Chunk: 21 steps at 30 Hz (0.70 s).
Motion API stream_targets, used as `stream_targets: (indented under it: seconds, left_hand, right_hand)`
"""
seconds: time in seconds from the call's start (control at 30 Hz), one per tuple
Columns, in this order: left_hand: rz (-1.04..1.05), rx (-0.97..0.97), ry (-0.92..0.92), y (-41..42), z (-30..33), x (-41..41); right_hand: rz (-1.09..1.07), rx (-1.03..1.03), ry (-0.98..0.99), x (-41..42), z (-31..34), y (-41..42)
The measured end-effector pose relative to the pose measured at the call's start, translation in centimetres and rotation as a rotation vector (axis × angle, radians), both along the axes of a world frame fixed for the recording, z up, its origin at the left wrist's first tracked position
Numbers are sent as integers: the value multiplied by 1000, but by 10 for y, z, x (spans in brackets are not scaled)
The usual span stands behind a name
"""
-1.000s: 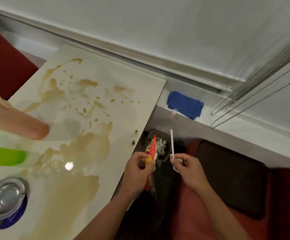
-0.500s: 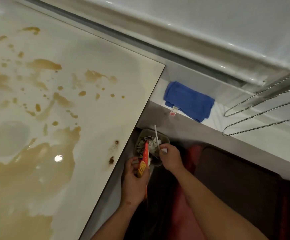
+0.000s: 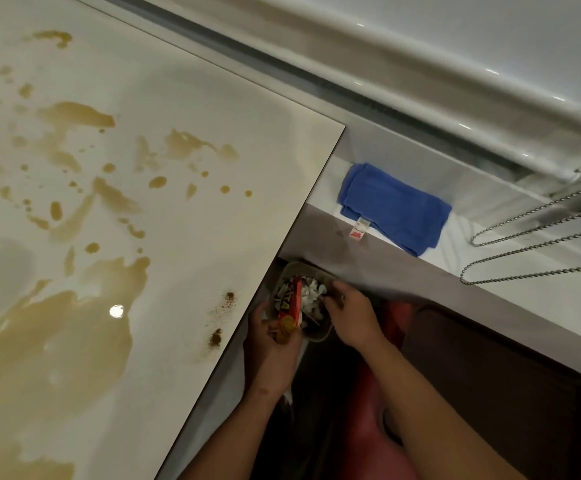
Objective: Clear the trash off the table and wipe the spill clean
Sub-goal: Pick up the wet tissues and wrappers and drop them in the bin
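A glossy cream table (image 3: 212, 81) carries a wide brown spill (image 3: 57, 341) with many splashes. Below its right edge stands a small trash bin (image 3: 322, 336) filled with white scraps. My left hand (image 3: 270, 344) grips a red and yellow wrapper (image 3: 290, 311) whose top pokes into the bin. My right hand (image 3: 349, 315) reaches over the bin's right rim with its fingers curled down among the trash; the white strip it held cannot be made out. A folded blue cloth (image 3: 396, 207) lies on the white ledge behind the bin.
Bead chains (image 3: 538, 233) of a blind hang at the right above the ledge (image 3: 489, 258). A red seat (image 3: 375, 427) with a dark cushion (image 3: 489, 393) lies under my right arm. A white wall rail (image 3: 420, 81) runs along the back.
My view has closed in on the bin. My right hand has dropped into the bin and the white strip it pinched no longer shows. My left hand has brought the wrapper lower into the bin.
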<state>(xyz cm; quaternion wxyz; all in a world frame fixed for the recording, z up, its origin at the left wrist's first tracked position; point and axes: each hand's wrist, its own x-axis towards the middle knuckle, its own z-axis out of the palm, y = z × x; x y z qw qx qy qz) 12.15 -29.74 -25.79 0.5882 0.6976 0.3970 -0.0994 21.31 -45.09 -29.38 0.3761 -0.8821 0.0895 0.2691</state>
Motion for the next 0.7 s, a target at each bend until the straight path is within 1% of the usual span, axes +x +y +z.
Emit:
stream_targets:
  seconds: [0.1,0.33,0.43,0.53,0.6,0.7]
  left_hand:
    - [8,8,5,-8,-6,20]
    - [-77,22,20,-25,-19,59]
    - [-191,13,67,-25,-23,67]
    - [-316,83,105,-22,-33,64]
    - [-337,81,86,-22,-39,55]
    - [-304,65,49,-20,-44,38]
  right_hand:
    - [-113,88,-40,-24,28,-12]
    - [-186,181,-79,-71,77,-36]
    - [-203,186,-73,-80,81,-44]
    - [-234,181,-86,-86,77,-48]
    - [-242,184,-80,-88,75,-49]
    - [-232,179,-67,-91,73,-49]
